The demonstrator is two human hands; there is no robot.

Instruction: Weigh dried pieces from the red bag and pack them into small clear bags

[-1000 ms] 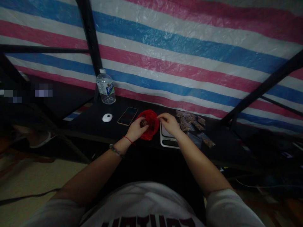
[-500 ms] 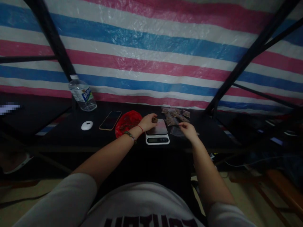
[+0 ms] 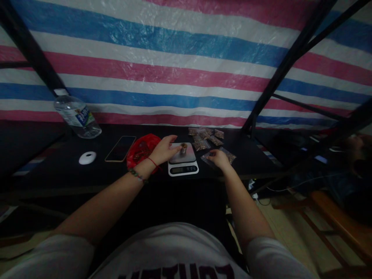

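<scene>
On the white digital scale (image 3: 183, 169) stands a small metal cup (image 3: 183, 149) with brownish bits at its top. My left hand (image 3: 165, 150) is at the left of the scale's plate, fingers stretched out, the thumb close to the cup. Whether the thumb touches it I cannot tell. Just right of the scale, my right hand (image 3: 219, 159) has its fingers closed at a clear plastic bag (image 3: 207, 158) lying on the table. A red plastic bag (image 3: 134, 152) with dark brown pieces inside sits open, partly behind my left wrist.
Several small filled bags (image 3: 203, 135) lie behind the right hand, with another filled bag (image 3: 231, 155) beside it. Further left are a phone (image 3: 121, 148), a white rounded device (image 3: 87, 157) and a plastic bottle (image 3: 78, 116). Black frame bars (image 3: 270, 85) slant up before a striped sheet (image 3: 162, 69).
The small cup, earlier in my left hand, now stands on the scale with that hand's fingers opened. My right hand has come down to the clear bag. The view has shifted right.
</scene>
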